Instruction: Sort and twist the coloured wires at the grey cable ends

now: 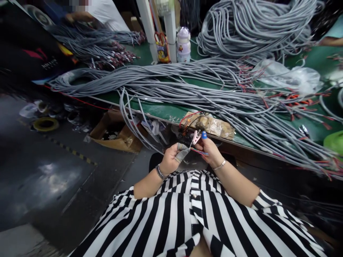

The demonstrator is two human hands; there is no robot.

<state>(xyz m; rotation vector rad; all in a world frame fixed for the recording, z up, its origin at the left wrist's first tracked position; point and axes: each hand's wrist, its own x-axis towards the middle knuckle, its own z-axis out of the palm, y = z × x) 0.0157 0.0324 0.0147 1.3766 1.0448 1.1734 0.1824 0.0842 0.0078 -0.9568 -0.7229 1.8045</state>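
Note:
My left hand (171, 157) is closed, with grey tape on its fingers, pinching the end of a grey cable whose thin coloured wires (199, 152) fan out to the right. My right hand (210, 150) is closed on a small pink clipper (196, 137) held against those wires; a blue cap covers one fingertip. Both hands hover over my lap just in front of the green bench edge (166, 114). A bracelet sits on each wrist.
Long grey cables (203, 89) lie heaped across the green bench, many ending in red wires. A coil of grey cable (254, 25) fills the back. A bottle (183, 44) stands by white posts. A cardboard box (118, 135) sits on the floor. Another person sits at the far left.

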